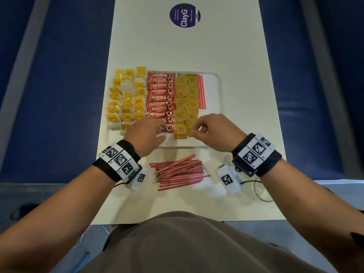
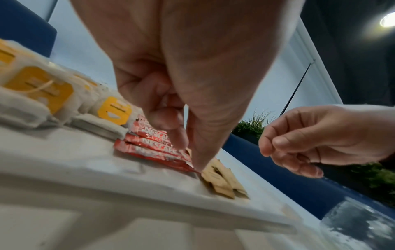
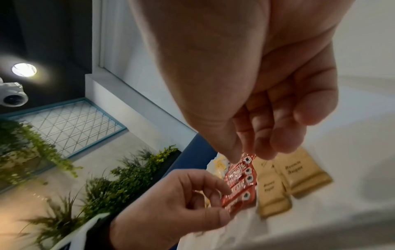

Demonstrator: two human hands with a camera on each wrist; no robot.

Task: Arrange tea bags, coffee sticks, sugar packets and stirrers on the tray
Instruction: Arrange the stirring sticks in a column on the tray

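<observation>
White table (image 1: 226,56), long and narrow, blue floor either side; purple round sticker (image 1: 184,15) at its far end beyond the tray (image 1: 216,79). On the tray we see four groups: tea bags (image 1: 127,99) at its left, spilling over the left rim, then coffee sticks (image 1: 160,95), sugar packets (image 1: 186,103), and a few stirrers (image 1: 201,91) right of the sugar. Loose stirrer pile (image 1: 178,172) on the table just near-side of the tray; glass (image 1: 258,191) right of that pile.

Left hand (image 1: 146,133) is over the tray's near coffee sticks, fingers curled loosely; thumb tip meets the nearest stick's end in the left wrist view. We can't tell if it grips. Right hand (image 1: 209,128) is over the near sugar packets, fingers curled narrow, nothing visibly held.

Only the wrist views show the room: ceiling spot, green plants, a wire-grid panel, a white camera. Only the head view shows the stirrers.
</observation>
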